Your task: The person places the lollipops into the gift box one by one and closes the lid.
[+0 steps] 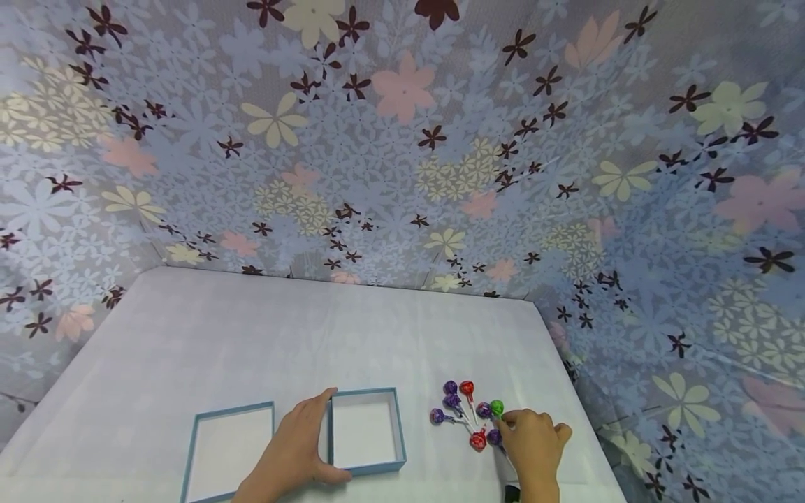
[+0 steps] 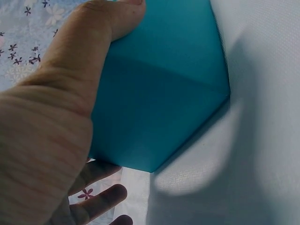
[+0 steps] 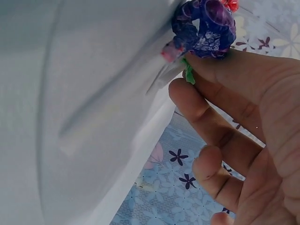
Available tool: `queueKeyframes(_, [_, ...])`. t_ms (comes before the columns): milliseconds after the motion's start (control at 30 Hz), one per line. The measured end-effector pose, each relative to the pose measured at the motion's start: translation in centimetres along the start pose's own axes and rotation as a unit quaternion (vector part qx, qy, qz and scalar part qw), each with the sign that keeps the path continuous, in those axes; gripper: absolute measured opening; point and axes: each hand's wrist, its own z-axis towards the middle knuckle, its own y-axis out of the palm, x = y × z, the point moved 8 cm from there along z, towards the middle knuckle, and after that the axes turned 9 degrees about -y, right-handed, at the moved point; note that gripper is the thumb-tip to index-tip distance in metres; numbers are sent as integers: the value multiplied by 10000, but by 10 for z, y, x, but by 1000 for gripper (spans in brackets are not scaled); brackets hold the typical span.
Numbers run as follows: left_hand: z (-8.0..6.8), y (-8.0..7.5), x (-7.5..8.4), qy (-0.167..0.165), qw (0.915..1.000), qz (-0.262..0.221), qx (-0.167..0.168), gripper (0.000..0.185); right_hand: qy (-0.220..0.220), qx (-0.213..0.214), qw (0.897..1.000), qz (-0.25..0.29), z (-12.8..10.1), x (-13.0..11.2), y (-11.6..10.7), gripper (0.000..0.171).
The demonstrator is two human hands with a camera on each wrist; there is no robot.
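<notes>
My left hand (image 1: pixel 295 443) spans the left side of a shallow blue-edged box (image 1: pixel 367 429) with a white inside, thumb at its near side and fingers at the far side. Its teal outer wall (image 2: pixel 154 108) fills much of the left wrist view. My right hand (image 1: pixel 534 443) pinches a green-wrapped lollipop (image 1: pixel 497 406) between thumb and forefinger; just a bit of green wrapper (image 3: pixel 189 72) shows in the right wrist view. Next to those fingers lies a purple lollipop (image 3: pixel 211 28). More purple lollipops (image 1: pixel 451 401) and red lollipops (image 1: pixel 478 441) lie loosely bunched left of this hand.
A second shallow blue-edged tray (image 1: pixel 229 454), perhaps the box's lid, lies left of my left hand. Everything stands on a white-covered table (image 1: pixel 302 335). Flowered cloth (image 1: pixel 402 175) hangs behind and at the sides. A small dark object (image 1: pixel 512 493) shows at the near edge.
</notes>
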Motion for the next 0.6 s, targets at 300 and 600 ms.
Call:
queueKeyframes(300, [0, -2, 2, -15, 9999, -104, -23, 131, 201, -34, 9996, 208, -1, 4, 3, 10])
queueKeyframes(600, [1, -1, 1, -57, 9999, -125, -80, 133, 458, 690, 9961, 299, -5, 7, -2, 10])
